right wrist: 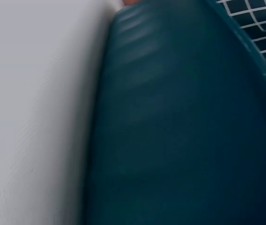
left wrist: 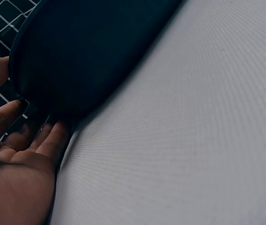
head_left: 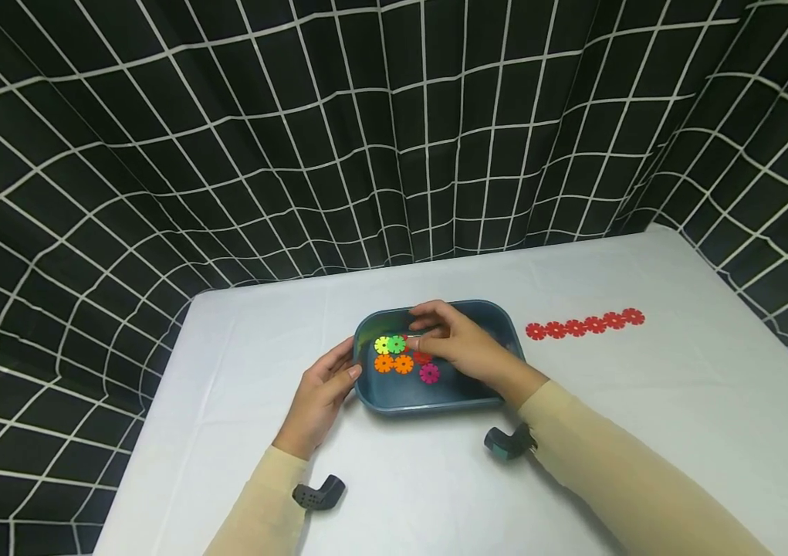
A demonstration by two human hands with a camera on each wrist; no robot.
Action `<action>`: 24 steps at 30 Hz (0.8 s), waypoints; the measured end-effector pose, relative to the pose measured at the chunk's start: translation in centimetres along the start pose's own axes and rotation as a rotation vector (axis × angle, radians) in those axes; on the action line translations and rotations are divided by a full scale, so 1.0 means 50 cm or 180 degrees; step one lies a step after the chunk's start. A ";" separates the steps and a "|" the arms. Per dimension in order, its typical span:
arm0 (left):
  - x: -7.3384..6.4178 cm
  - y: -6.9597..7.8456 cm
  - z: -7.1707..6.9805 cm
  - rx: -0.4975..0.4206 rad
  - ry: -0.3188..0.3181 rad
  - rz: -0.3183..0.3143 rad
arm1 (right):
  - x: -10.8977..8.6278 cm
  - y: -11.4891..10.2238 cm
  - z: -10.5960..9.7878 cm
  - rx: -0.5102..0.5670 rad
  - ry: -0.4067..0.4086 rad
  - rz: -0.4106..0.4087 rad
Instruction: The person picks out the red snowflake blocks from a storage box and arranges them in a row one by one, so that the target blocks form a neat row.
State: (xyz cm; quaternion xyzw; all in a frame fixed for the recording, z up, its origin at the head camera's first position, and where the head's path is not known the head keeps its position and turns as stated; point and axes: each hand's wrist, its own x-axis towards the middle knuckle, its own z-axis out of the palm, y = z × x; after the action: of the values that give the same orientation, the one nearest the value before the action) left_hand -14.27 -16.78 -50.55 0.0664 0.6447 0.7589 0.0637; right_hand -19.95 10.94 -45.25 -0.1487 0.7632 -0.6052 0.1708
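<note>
A dark blue tray [head_left: 407,407] stands on the white table, with several flower-shaped plastic discs in it. My left hand [head_left: 320,398] holds the tray's left end, thumb at the rim and fingers against the outer wall. In the left wrist view, fingertips [left wrist: 60,129] meet the dark wall. My right hand [head_left: 459,344] reaches over the tray, fingers loosely bent and apart from the thumb. A red disc edge shows by its thumb tip. Nearby lie a yellow disc [head_left: 383,345], a green disc [head_left: 397,344], an orange disc [head_left: 404,364], a red disc [head_left: 423,357] and a magenta disc [head_left: 429,374].
To the tray's right, several red discs [head_left: 576,328] form a slanting row on the white tablecloth [head_left: 394,486]. A black curtain [head_left: 421,154] with a white grid hangs behind and at both sides. Dark camera mounts [head_left: 320,493] sit at both wrists.
</note>
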 end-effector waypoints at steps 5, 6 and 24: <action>0.000 0.002 0.002 0.0008 0.0053 -0.0033 | 0.007 0.006 -0.001 -0.0127 -0.0126 0.0104; 0.000 0.002 0.002 0.0004 0.0049 -0.0026 | 0.007 0.006 -0.002 -0.0158 -0.0150 0.0124; -0.001 0.004 0.004 -0.0006 0.0034 -0.0011 | 0.021 0.023 0.014 -0.1392 -0.0106 -0.0093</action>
State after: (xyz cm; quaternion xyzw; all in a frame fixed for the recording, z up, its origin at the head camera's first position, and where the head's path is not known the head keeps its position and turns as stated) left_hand -14.18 -16.61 -50.34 0.0612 0.6444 0.7597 0.0615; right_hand -20.59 10.13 -46.59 -0.2032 0.8711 -0.4251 0.1383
